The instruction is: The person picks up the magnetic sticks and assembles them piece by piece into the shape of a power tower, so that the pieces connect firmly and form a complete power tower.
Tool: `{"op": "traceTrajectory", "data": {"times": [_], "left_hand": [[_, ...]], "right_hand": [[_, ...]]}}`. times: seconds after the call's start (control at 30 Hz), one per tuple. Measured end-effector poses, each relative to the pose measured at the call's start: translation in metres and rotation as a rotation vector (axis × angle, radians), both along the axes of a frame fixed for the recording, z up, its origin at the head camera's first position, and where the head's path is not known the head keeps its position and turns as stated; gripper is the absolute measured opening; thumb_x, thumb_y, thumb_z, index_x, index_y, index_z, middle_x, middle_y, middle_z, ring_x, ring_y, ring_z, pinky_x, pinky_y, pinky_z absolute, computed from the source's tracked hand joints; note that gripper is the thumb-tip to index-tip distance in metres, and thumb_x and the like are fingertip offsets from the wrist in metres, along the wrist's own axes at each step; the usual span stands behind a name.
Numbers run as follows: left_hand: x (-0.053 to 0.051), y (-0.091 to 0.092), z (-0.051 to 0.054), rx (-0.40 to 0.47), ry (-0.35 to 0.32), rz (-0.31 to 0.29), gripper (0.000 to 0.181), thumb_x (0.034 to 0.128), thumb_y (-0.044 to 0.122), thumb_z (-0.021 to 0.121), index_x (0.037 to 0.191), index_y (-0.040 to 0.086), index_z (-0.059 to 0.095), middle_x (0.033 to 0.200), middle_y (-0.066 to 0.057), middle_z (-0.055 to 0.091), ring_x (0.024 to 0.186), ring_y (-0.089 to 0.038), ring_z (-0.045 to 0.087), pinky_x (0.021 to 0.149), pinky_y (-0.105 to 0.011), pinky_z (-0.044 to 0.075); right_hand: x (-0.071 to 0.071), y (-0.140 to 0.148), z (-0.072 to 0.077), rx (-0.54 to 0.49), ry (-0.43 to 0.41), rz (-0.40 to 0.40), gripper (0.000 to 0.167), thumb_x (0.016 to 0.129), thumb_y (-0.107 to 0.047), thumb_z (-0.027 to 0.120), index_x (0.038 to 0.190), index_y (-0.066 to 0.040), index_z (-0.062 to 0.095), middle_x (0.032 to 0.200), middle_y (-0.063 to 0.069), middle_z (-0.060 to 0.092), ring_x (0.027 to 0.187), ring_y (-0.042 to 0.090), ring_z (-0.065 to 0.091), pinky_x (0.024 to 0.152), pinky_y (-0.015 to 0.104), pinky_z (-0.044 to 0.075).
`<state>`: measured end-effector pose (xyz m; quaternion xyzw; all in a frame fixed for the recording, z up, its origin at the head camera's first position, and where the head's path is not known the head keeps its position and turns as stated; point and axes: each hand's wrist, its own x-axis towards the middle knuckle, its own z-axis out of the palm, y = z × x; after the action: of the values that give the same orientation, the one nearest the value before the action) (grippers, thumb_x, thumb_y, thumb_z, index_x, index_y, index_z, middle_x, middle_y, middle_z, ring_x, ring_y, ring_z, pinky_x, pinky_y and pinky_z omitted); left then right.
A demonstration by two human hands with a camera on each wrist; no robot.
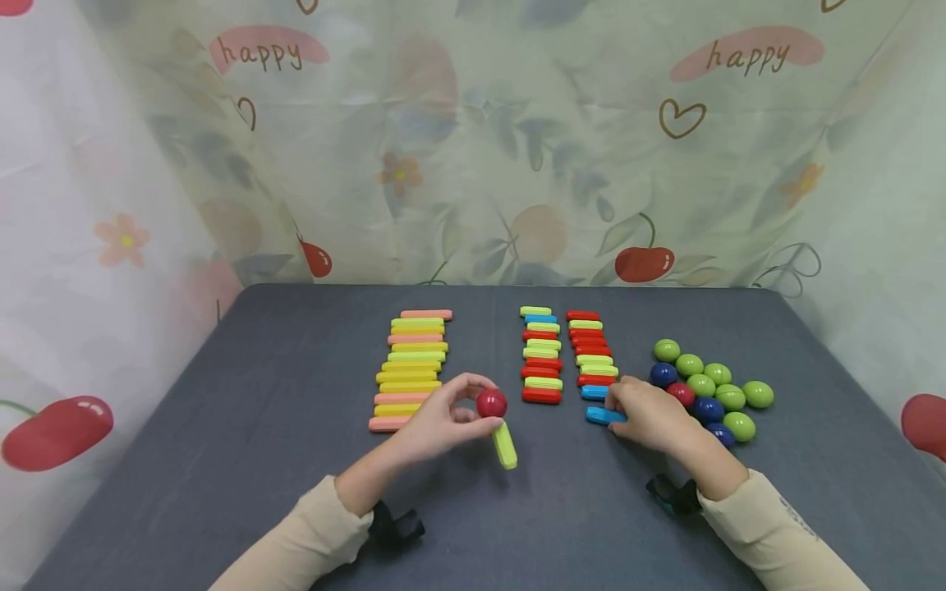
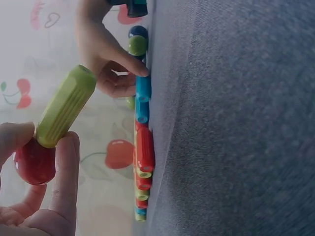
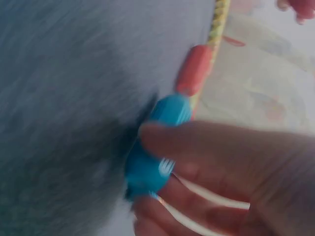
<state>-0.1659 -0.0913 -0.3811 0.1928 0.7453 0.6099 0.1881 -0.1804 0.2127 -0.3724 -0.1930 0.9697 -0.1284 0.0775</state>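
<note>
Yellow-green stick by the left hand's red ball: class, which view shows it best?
The left wrist view: the yellow-green stick looms large, grooves and free end plain, against the red ball in the left hand. The head view shows it small, below the ball; in the right wrist view I cannot make it out.

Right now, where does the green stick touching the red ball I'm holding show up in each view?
Head: the green stick is just below centre, under the red ball.
Left wrist: left of centre, above the ball.
Right wrist: I can't see it there.
Shared landmark: your right hand, right of centre in head, upper left in left wrist, lower right in right wrist.
</note>
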Motion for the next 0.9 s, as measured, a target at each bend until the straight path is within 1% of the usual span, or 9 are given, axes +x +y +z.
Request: {"op": "traceTrajectory", "data": {"times": [0.1, 0.23, 0.33, 0.4, 0.57, 0.7, 0.8, 0.9], "left_hand": [[0.001, 0.001, -0.001, -0.007, -0.001, -0.013, 0.042, 0.0890, 0.016, 0.070, 0.123, 0.004, 0.048, 0.119, -0.014, 0.053, 0.084, -0.017, 0.066, 0.080, -0.027, 0.054], [0.002, 0.004, -0.003, -0.024, 0.018, -0.038, 0.041, 0.0887, 0.015, 0.070, 0.122, 0.004, 0.049, 0.116, -0.014, 0.054, 0.083, -0.015, 0.066, 0.080, -0.027, 0.054], [0.003, 0.007, -0.004, -0.036, 0.027, -0.057, 0.042, 0.0887, 0.015, 0.070, 0.123, 0.003, 0.049, 0.116, -0.013, 0.054, 0.081, -0.014, 0.066, 0.079, -0.027, 0.054], [0.004, 0.009, -0.003, -0.042, 0.033, -0.077, 0.042, 0.0885, 0.014, 0.070, 0.123, 0.003, 0.049, 0.116, -0.013, 0.054, 0.080, -0.014, 0.065, 0.079, -0.026, 0.054], [0.006, 0.013, -0.003, -0.050, 0.048, -0.125, 0.041, 0.0882, 0.012, 0.070, 0.122, 0.002, 0.050, 0.115, -0.014, 0.055, 0.078, -0.013, 0.064, 0.078, -0.025, 0.054], [0.007, 0.016, -0.004, -0.034, 0.021, -0.150, 0.040, 0.0884, 0.011, 0.070, 0.122, 0.002, 0.050, 0.115, -0.013, 0.055, 0.082, -0.014, 0.065, 0.080, -0.027, 0.055], [0.009, 0.020, -0.006, -0.023, 0.004, -0.162, 0.038, 0.0890, 0.014, 0.070, 0.122, 0.004, 0.053, 0.112, -0.010, 0.057, 0.083, -0.014, 0.064, 0.079, -0.027, 0.056], [0.011, 0.025, -0.007, -0.018, 0.010, -0.168, 0.033, 0.0903, 0.016, 0.068, 0.119, 0.004, 0.057, 0.104, -0.009, 0.061, 0.078, -0.013, 0.063, 0.075, -0.026, 0.056]], "right_hand": [[0.003, -0.004, 0.004, -0.121, -0.021, 0.059, 0.018, 0.082, -0.010, 0.076, 0.092, -0.008, 0.062, 0.080, -0.001, 0.058, 0.069, 0.011, 0.050, 0.059, 0.023, 0.045], [0.008, -0.013, 0.013, -0.328, -0.041, 0.193, 0.017, 0.085, -0.009, 0.073, 0.098, -0.008, 0.062, 0.084, -0.003, 0.063, 0.069, 0.007, 0.055, 0.063, 0.020, 0.051], [0.012, -0.022, 0.017, -0.419, -0.035, 0.265, 0.018, 0.085, -0.009, 0.073, 0.101, -0.007, 0.065, 0.088, -0.002, 0.064, 0.073, 0.007, 0.057, 0.068, 0.021, 0.054], [0.015, -0.027, 0.019, -0.460, -0.024, 0.293, 0.019, 0.085, -0.010, 0.073, 0.102, -0.007, 0.066, 0.091, 0.000, 0.065, 0.075, 0.006, 0.058, 0.071, 0.021, 0.055], [0.017, -0.034, 0.018, -0.523, -0.009, 0.321, 0.021, 0.085, -0.009, 0.073, 0.104, -0.006, 0.067, 0.092, 0.000, 0.067, 0.076, 0.006, 0.059, 0.073, 0.022, 0.056], [0.018, -0.035, 0.016, -0.553, -0.022, 0.328, 0.021, 0.085, -0.007, 0.073, 0.106, -0.006, 0.067, 0.093, 0.001, 0.068, 0.077, 0.005, 0.060, 0.075, 0.023, 0.056], [0.019, -0.036, 0.014, -0.576, -0.046, 0.341, 0.021, 0.086, -0.008, 0.072, 0.107, -0.005, 0.067, 0.094, 0.002, 0.068, 0.079, 0.005, 0.060, 0.076, 0.024, 0.056], [0.020, -0.039, 0.011, -0.599, -0.051, 0.364, 0.022, 0.087, -0.009, 0.071, 0.108, -0.005, 0.066, 0.096, 0.003, 0.069, 0.080, 0.005, 0.061, 0.077, 0.025, 0.057]]}}
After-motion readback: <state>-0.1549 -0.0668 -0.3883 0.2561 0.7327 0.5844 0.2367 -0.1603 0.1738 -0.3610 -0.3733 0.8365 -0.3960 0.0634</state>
